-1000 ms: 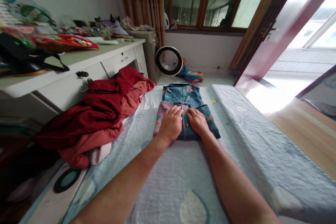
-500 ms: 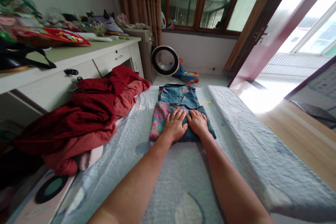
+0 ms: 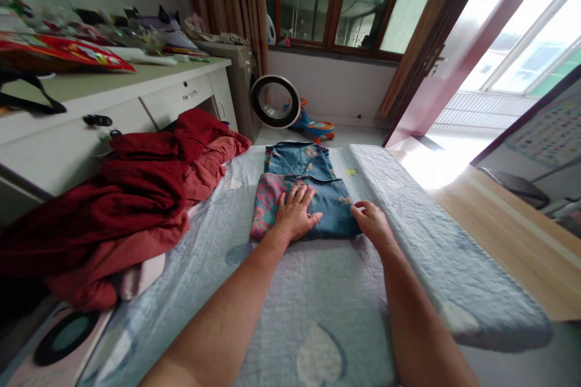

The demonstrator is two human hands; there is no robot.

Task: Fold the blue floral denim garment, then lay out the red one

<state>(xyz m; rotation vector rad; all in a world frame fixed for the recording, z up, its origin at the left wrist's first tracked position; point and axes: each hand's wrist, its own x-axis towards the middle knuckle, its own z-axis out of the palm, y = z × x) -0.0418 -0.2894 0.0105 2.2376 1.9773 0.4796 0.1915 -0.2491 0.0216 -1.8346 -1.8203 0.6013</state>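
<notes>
A folded blue denim garment with a pink floral part [image 3: 327, 202] lies on the pale quilted bed cover [image 3: 313, 296]. Its far section, with a V-shaped opening, sticks out beyond the folded-over front part. My left hand [image 3: 294, 211] rests flat on the middle of the fold, fingers spread. At the garment's right edge, my right hand [image 3: 373, 222] has its thumb and fingers curled in and pinches the cloth there. Some of its fingertips are hidden.
Dark red and coral cloth [image 3: 149, 187] is heaped along the left of the bed. Behind it stands a white desk [image 3: 181, 95] with many items on top. Beyond the bed's far end are an open round washer door [image 3: 275, 101] and a blue-orange ride-on toy [image 3: 316, 127].
My right hand has slid from the garment's middle to its right edge, and its fingers have curled. My left hand stays flat on the fold. The view has turned slightly right.
</notes>
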